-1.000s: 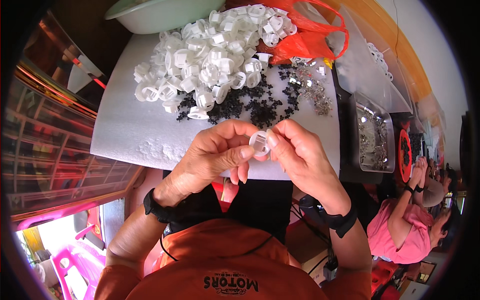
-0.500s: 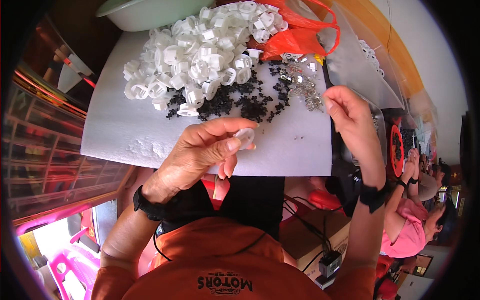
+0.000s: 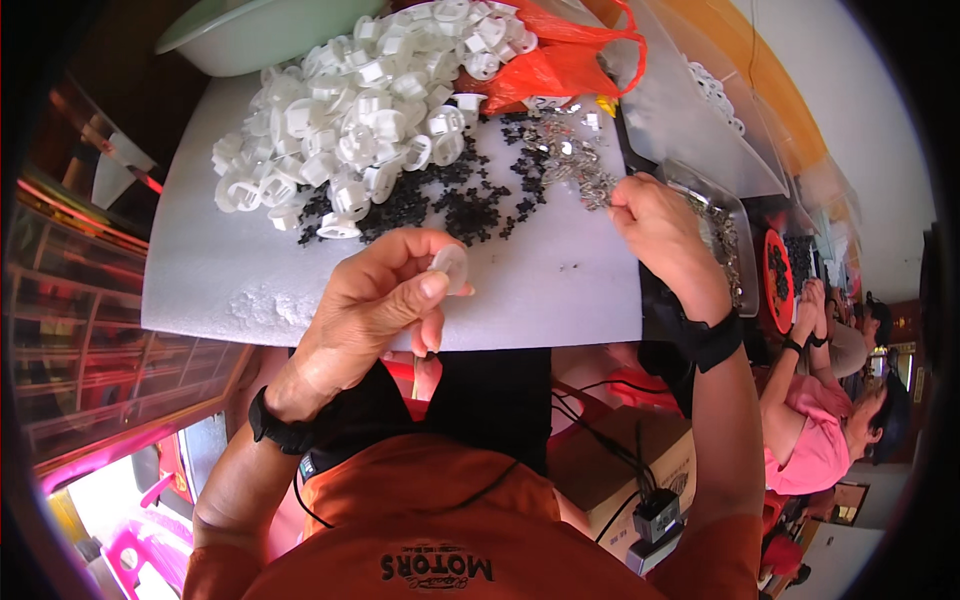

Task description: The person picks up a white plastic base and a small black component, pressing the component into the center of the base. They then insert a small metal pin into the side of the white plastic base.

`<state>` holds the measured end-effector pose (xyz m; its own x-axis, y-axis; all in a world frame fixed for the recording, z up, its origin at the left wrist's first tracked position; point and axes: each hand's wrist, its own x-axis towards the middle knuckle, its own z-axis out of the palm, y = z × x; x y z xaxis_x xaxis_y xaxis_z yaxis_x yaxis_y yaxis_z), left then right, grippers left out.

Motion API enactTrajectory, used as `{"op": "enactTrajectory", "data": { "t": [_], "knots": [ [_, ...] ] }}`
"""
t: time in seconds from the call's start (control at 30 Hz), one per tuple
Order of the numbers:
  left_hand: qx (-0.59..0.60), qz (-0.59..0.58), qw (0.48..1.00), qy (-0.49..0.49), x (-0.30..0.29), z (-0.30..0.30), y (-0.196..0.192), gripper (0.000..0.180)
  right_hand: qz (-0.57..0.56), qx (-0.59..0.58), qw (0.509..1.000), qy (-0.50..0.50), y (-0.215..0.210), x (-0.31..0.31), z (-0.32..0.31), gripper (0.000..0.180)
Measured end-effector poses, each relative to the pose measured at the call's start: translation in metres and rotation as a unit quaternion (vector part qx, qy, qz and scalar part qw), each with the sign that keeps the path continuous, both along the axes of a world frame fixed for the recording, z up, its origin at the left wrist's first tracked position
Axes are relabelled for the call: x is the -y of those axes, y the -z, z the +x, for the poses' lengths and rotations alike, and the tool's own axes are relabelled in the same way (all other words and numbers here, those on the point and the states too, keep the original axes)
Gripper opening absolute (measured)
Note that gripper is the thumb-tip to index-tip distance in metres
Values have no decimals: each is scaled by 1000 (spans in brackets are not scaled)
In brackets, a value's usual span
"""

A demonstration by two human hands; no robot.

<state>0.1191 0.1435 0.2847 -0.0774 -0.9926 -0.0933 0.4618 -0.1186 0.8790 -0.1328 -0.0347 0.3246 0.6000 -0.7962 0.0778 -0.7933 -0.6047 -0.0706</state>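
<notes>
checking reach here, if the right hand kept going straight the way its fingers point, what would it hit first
The right hand points up and left, fingertips at the edge of the small shiny metal pieces. Going on, it would most likely meet those first, then the black plastic bits; depth is hard to judge.

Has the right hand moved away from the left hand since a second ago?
Yes. The right hand has left the left hand and gone right and forward across the white sheet to the small metal parts.

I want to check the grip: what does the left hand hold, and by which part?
The left hand pinches a small white plastic ring by its rim, between thumb and fingertips.
</notes>
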Motion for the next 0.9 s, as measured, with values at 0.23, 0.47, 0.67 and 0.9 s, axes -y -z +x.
{"op": "enactTrajectory", "data": {
  "t": [0.23,0.47,0.67,0.9],
  "knots": [
    [5,25,1000,-2,-4,3,-1,40,53,1,998,-28,-13,-20,7,6],
    [35,-1,999,-29,-1,-2,4,41,73,50,994,-66,-12,-32,-10,14],
    [-10,23,999,-23,-2,1,4,39,109,77,991,-7,-14,-36,-6,8],
    [-31,6,999,-24,-2,0,4,36,13,31,999,42,3,-40,9,21]
  ]
}}
